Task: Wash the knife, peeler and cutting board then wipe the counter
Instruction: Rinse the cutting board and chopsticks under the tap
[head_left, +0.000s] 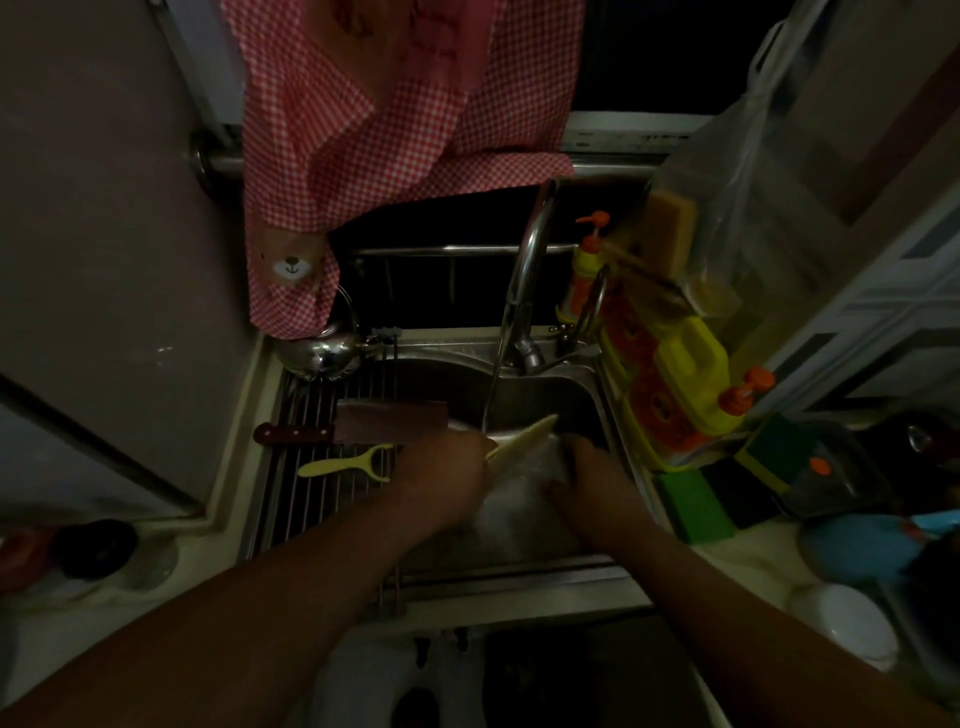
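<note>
The pale cutting board (522, 499) stands tilted in the steel sink (550, 395), its yellowish top edge under the running water of the tap (524, 280). My left hand (447, 467) grips the board's left edge. My right hand (589, 480) is closed on its right side, thumb on the wet face. A cleaver-type knife (384, 422) with a brown handle lies flat on the wire rack (322, 499) at the left of the sink. The yellow peeler (345, 463) lies just in front of it, close to my left wrist.
A red checked apron (374, 135) hangs over the back of the sink. A steel kettle (324, 353) stands at the back left. Yellow soap bottles (685, 374) and green sponges (696, 506) crowd the right rim. Bowls (852, 551) and dishes sit at the right, dark jars (96, 551) at the left.
</note>
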